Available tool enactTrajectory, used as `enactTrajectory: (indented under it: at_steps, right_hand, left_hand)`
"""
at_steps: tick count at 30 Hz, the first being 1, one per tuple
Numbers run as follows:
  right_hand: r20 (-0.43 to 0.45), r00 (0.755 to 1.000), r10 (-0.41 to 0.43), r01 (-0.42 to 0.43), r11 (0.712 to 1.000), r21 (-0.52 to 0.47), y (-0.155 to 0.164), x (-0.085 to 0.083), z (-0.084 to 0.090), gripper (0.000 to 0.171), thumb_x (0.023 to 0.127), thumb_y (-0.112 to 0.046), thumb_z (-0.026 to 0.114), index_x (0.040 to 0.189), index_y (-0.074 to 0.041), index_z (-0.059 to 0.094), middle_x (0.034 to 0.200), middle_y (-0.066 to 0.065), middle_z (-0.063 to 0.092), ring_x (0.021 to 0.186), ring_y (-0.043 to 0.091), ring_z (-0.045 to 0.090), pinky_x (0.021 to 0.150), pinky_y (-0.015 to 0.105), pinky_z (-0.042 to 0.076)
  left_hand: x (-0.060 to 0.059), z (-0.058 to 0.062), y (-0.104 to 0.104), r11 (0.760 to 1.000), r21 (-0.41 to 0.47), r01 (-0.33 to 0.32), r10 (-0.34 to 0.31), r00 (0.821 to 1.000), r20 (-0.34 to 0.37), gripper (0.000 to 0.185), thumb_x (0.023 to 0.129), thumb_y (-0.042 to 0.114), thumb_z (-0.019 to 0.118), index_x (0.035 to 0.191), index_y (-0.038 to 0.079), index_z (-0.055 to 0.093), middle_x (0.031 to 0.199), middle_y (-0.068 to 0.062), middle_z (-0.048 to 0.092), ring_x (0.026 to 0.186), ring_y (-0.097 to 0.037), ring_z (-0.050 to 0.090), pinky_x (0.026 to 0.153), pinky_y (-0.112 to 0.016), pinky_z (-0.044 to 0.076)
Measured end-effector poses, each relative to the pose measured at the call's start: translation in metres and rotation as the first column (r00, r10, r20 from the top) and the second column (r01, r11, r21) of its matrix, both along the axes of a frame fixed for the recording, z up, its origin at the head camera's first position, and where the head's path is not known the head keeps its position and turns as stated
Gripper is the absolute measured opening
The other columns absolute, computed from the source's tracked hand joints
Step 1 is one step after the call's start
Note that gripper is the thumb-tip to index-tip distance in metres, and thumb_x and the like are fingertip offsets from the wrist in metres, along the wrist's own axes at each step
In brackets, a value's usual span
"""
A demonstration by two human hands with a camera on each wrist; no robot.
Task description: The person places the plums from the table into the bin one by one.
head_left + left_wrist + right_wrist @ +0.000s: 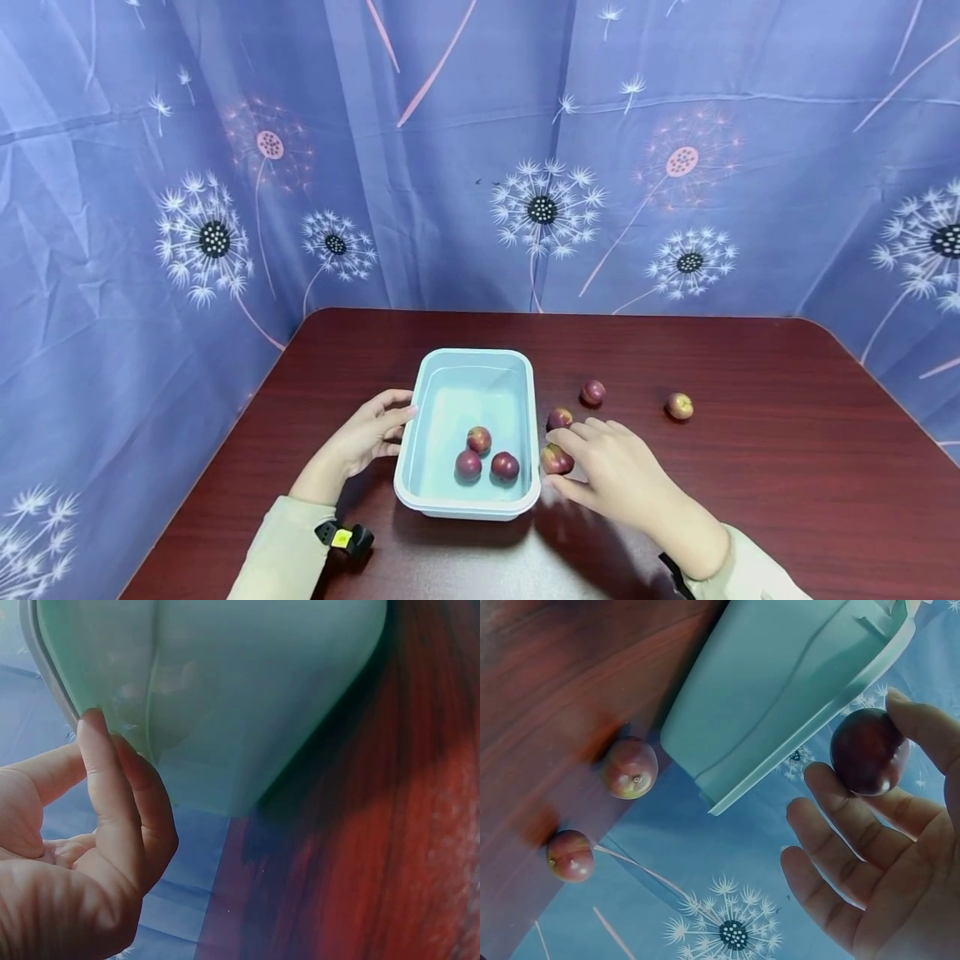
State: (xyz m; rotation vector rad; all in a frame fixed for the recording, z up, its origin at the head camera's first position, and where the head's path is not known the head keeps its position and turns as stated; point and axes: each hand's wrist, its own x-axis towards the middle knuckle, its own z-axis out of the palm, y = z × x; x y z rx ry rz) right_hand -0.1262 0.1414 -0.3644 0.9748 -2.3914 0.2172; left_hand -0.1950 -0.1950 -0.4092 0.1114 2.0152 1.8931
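A pale blue plastic tub [420, 433] stands on the dark red table and holds three small red fruits [479, 439]. My left hand [378, 429] rests against the tub's left rim, its fingertips [94, 727] touching the wall. My right hand [600, 467] is just right of the tub and pinches a red fruit [555, 459] between thumb and fingers; in the right wrist view that held fruit [868, 752] sits beside the tub's rim [810, 735]. Three more fruits lie loose on the table: one [559, 418] by my fingers, one [592, 392] further back, one [679, 406] to the right.
The table [787, 467] has rounded far corners and ends near the blue dandelion-print curtain [480, 150] that hangs behind and on both sides. In the right wrist view two loose fruits [630, 768] [570, 856] lie on the wood.
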Motion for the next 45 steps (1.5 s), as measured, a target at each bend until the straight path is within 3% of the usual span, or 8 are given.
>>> enactTrajectory:
  at_steps: [9,20,35,45]
  right_hand:
    - [0.016,1.000,0.015,-0.015,1.000,0.000,-0.006,-0.007,0.003,0.035,0.069,-0.034,0.080,0.094,-0.016,0.064,0.076,-0.007,0.056,0.070,0.012,0.055,0.067,0.032,0.047]
    - [0.001,0.999,0.040,-0.040,0.999,0.015,-0.019,-0.015,0.004,0.035,0.070,-0.037,0.079,0.092,-0.014,0.064,0.072,-0.006,0.055,0.068,0.014,0.053,0.066,0.030,0.046]
    - [0.077,0.996,0.035,-0.040,0.997,0.060,-0.035,-0.026,0.010,0.033,0.077,-0.037,0.075,0.095,-0.013,0.063,0.072,-0.006,0.056,0.070,0.016,0.054,0.066,0.031,0.046]
    - [0.078,0.992,0.097,-0.101,0.994,0.041,-0.044,-0.032,0.015,0.033,0.077,-0.036,0.075,0.096,-0.011,0.065,0.074,-0.006,0.058,0.068,0.013,0.053,0.064,0.028,0.046]
  left_hand:
    - [-0.001,-0.002,0.001,1.000,0.000,-0.002,0.002,1.000,0.009,0.053,0.097,0.024,0.055,0.139,0.000,0.034,0.112,-0.013,0.061,0.082,-0.013,0.065,0.073,-0.031,0.056]
    - [0.000,-0.005,0.000,1.000,-0.003,-0.003,0.003,1.000,0.011,0.054,0.096,0.025,0.055,0.139,0.000,0.033,0.118,-0.018,0.057,0.084,-0.014,0.065,0.075,-0.031,0.056]
    - [-0.002,-0.003,-0.001,1.000,-0.005,0.004,-0.004,1.000,0.001,0.054,0.096,0.025,0.055,0.139,0.000,0.033,0.109,-0.010,0.062,0.081,-0.013,0.066,0.073,-0.032,0.056]
    - [-0.001,-0.002,-0.001,1.000,0.018,0.009,-0.009,1.000,0.004,0.053,0.097,0.023,0.054,0.139,-0.001,0.032,0.105,-0.006,0.063,0.079,-0.011,0.065,0.071,-0.029,0.056]
